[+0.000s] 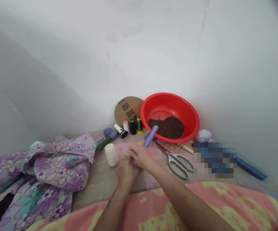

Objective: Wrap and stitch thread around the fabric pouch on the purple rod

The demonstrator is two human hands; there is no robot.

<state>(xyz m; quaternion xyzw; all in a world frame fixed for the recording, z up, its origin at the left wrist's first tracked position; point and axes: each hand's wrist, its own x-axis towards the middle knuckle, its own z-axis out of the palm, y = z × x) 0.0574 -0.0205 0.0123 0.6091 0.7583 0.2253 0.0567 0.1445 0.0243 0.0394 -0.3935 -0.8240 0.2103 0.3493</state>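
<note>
A slim purple roll [151, 136] slants up and to the right from my hands, its far end near the basin's rim. My right hand [139, 155] is closed over its lower part, fingers bent toward the left. Just below, my left hand [127, 170] is closed against the right one, and a bit of purple shows between them. The left fingertips are mostly hidden. Beside the left hand stands a cream-white cone of thread [111, 155]. To the right of my hands lie scissors [178, 165] with grey handles and red near the blades.
Behind stands a red basin [194, 123] holding dark brown grains, with a cardboard disc [126, 109] beside it. Several thread spools [133, 127] and a green roll [104, 143] lie at the wall. Floral cloth [59, 166] is heaped left; a pink-yellow blanket [153, 208] lies in front.
</note>
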